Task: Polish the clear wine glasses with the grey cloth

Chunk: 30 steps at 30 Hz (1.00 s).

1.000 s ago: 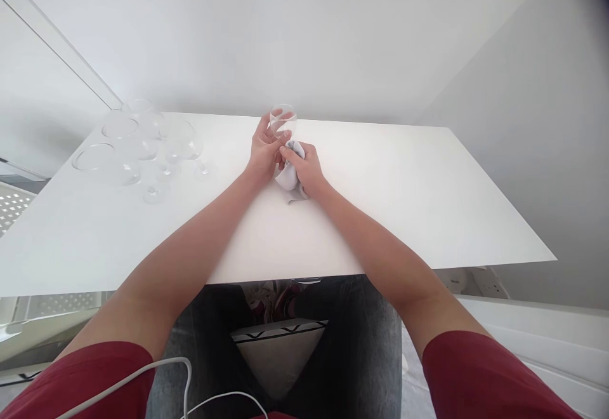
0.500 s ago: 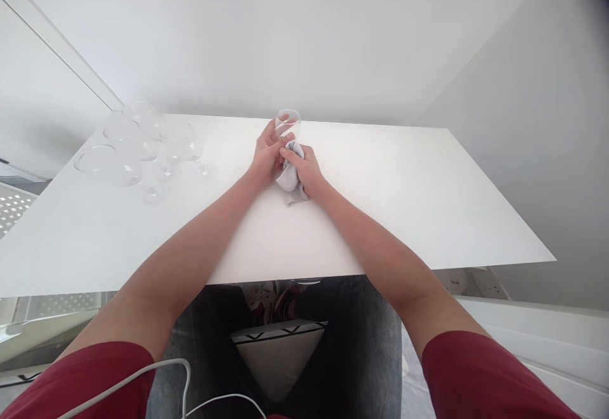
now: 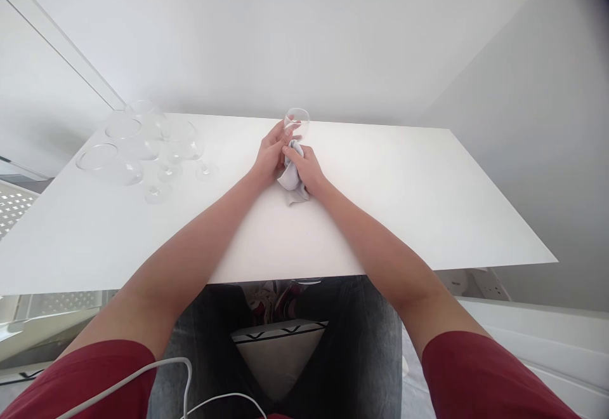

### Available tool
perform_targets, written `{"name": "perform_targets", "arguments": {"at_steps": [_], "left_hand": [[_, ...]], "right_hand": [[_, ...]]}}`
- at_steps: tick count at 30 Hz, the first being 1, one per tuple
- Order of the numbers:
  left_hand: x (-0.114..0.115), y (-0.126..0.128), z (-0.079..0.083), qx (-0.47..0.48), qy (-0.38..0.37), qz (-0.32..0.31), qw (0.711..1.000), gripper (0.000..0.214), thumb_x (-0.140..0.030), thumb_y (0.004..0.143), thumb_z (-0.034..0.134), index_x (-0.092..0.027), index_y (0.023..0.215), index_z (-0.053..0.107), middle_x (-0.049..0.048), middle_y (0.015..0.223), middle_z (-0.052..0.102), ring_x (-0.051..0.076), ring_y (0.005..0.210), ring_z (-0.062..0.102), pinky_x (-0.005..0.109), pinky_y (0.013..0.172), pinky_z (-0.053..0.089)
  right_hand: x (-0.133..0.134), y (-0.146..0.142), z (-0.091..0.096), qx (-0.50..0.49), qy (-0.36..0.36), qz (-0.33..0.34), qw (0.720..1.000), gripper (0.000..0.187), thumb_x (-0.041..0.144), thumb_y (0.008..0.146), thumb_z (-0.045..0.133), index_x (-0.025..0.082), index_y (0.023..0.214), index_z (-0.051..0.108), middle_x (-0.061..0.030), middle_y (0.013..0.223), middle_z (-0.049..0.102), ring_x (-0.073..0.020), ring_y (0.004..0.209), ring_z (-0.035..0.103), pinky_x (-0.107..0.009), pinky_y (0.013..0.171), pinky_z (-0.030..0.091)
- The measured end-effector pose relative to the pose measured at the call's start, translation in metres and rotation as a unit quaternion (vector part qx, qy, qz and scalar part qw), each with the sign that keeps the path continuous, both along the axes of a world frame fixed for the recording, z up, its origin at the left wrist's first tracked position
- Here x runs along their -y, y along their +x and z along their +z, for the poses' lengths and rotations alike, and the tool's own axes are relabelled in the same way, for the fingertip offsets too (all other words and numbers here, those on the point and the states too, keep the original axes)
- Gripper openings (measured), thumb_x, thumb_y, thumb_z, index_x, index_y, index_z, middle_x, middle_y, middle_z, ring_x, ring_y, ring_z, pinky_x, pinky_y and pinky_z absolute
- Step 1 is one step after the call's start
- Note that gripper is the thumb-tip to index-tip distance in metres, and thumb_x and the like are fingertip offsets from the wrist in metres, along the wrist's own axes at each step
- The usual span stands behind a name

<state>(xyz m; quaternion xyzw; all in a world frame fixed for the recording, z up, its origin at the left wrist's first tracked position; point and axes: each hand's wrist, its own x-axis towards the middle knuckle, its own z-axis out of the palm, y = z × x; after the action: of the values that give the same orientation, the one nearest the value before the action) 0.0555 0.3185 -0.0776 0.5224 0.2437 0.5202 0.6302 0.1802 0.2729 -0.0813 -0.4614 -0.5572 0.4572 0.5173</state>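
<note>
My left hand (image 3: 273,148) is closed around a clear wine glass (image 3: 297,124), its bowl tipped away from me and its rim toward the wall. Fingers of that hand show through the bowl. A light grey cloth (image 3: 291,178) is bunched in my right hand (image 3: 307,166), pressed against the lower part of the glass, with a loose end hanging toward the table. The stem and foot are hidden by the cloth and fingers. Both hands meet just above the far middle of the table.
Several clear wine glasses (image 3: 127,168) stand close together at the left of the white table (image 3: 404,203). The wall (image 3: 304,38) rises right behind the table's far edge. A white cable (image 3: 143,371) runs across my lap at lower left.
The glass bowl has shifted slightly to the right and tilted, and my left fingers have changed position around it. My right hand and the cloth have barely moved.
</note>
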Motion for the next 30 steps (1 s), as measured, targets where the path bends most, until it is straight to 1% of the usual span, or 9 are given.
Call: {"name": "perform_targets", "arguments": {"at_steps": [6,11,14,17,19,21,23,25,30], "left_hand": [[0.001,0.001,0.003,0.001,-0.016,-0.010,1.000,0.053,-0.053,0.092,0.081,-0.031,0.140,0.073,0.0106,0.165,0.062,0.041,0.158,0.054,0.055,0.123,0.051],[0.004,0.001,0.005,-0.012,-0.036,-0.017,0.999,0.046,-0.051,0.098,0.076,-0.031,0.140,0.071,0.0098,0.164,0.062,0.040,0.158,0.054,0.058,0.126,0.048],[0.006,0.000,0.007,-0.019,-0.050,-0.014,0.998,0.042,-0.050,0.101,0.074,-0.029,0.137,0.070,0.0121,0.164,0.061,0.040,0.159,0.053,0.059,0.127,0.046],[0.007,-0.001,0.007,-0.021,-0.051,-0.009,0.998,0.037,-0.052,0.101,0.073,-0.027,0.129,0.071,0.0125,0.163,0.062,0.038,0.155,0.057,0.056,0.126,0.048],[0.007,-0.001,0.007,-0.024,-0.052,-0.006,0.998,0.036,-0.054,0.101,0.073,-0.027,0.125,0.071,0.0117,0.163,0.062,0.036,0.150,0.061,0.055,0.125,0.049],[0.006,-0.001,0.006,-0.029,-0.050,-0.005,0.998,0.038,-0.058,0.100,0.072,-0.027,0.122,0.071,0.0111,0.163,0.062,0.035,0.145,0.065,0.053,0.123,0.050],[0.005,-0.001,0.004,-0.034,-0.044,-0.001,0.998,0.041,-0.062,0.100,0.071,-0.027,0.119,0.071,0.0109,0.161,0.064,0.033,0.140,0.068,0.051,0.121,0.051],[0.003,-0.001,0.003,-0.048,-0.030,0.004,0.998,0.043,-0.066,0.099,0.069,-0.027,0.117,0.071,0.0102,0.159,0.066,0.032,0.136,0.070,0.049,0.119,0.052],[0.004,-0.002,0.003,-0.091,-0.011,0.005,0.996,0.044,-0.070,0.102,0.062,-0.028,0.114,0.072,0.0071,0.156,0.068,0.028,0.129,0.072,0.045,0.114,0.052]], "right_hand": [[0.004,-0.002,0.006,0.054,-0.001,-0.013,0.998,0.061,0.075,0.097,0.064,0.018,0.076,0.055,-0.0031,0.079,0.059,-0.0147,0.075,0.053,-0.031,0.075,0.047],[0.007,-0.005,0.011,0.132,0.008,-0.066,0.989,0.053,0.061,0.105,0.060,0.019,0.073,0.051,-0.0027,0.076,0.057,-0.0145,0.072,0.051,-0.030,0.068,0.042],[0.008,-0.005,0.013,0.187,0.013,-0.084,0.979,0.050,0.056,0.106,0.057,0.019,0.074,0.051,-0.0024,0.074,0.055,-0.0152,0.071,0.051,-0.031,0.070,0.042],[0.010,-0.005,0.014,0.239,0.005,-0.101,0.966,0.052,0.060,0.106,0.054,0.019,0.073,0.052,-0.0029,0.073,0.056,-0.0171,0.073,0.054,-0.034,0.080,0.048],[0.011,-0.005,0.015,0.275,-0.003,-0.108,0.955,0.057,0.064,0.107,0.049,0.019,0.073,0.054,-0.0040,0.073,0.057,-0.0201,0.080,0.059,-0.040,0.097,0.051],[0.011,-0.005,0.017,0.311,-0.018,-0.120,0.943,0.062,0.068,0.107,0.045,0.019,0.072,0.056,-0.0057,0.074,0.060,-0.0247,0.092,0.064,-0.052,0.118,0.043],[0.009,-0.003,0.018,0.330,-0.040,-0.139,0.933,0.066,0.072,0.107,0.042,0.018,0.073,0.059,-0.0076,0.077,0.062,-0.0296,0.105,0.065,-0.064,0.129,0.029],[0.006,0.002,0.018,0.333,-0.066,-0.163,0.926,0.067,0.074,0.107,0.041,0.018,0.074,0.061,-0.0094,0.081,0.065,-0.0326,0.113,0.065,-0.069,0.131,0.019],[-0.008,0.023,0.016,0.339,-0.111,-0.249,0.900,0.061,0.068,0.108,0.043,0.017,0.080,0.061,-0.0128,0.091,0.069,-0.0352,0.119,0.064,-0.073,0.130,0.015]]}}
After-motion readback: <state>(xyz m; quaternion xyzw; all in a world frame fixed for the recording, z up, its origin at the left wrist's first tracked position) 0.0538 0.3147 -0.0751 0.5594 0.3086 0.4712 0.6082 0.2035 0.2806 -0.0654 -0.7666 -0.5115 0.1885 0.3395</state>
